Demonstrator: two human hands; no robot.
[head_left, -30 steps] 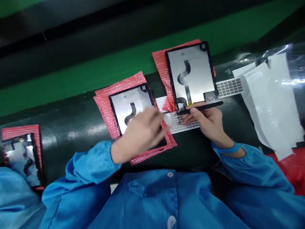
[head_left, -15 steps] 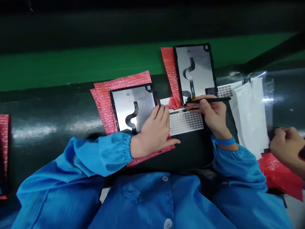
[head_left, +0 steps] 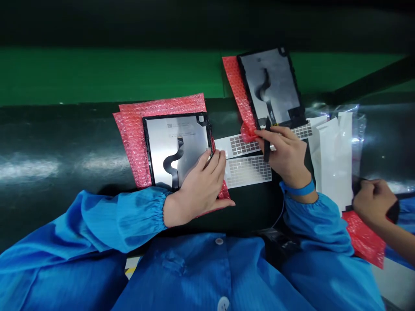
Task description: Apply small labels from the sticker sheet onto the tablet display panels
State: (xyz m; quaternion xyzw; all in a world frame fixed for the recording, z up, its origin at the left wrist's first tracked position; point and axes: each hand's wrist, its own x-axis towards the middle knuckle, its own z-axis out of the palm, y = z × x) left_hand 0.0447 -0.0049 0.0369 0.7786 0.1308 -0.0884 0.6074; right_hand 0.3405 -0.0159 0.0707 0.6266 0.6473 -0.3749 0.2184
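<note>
- left hand [head_left: 197, 190], fingers loosely open, rests on the lower right edge of a black-framed display panel [head_left: 177, 147] lying on pink bubble wrap [head_left: 129, 142]
- right hand [head_left: 285, 157] grips a black pen-shaped tool [head_left: 266, 140] upright, just below a second panel [head_left: 270, 84]
- co-worker's hand [head_left: 372, 203], closed, at far right

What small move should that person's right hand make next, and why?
Probably lay the black pen-like tool down first: it stands upright in the right hand, whose fingers are also at a bunched corner of red bubble wrap, so a free hand would likely manage that corner better.
</note>
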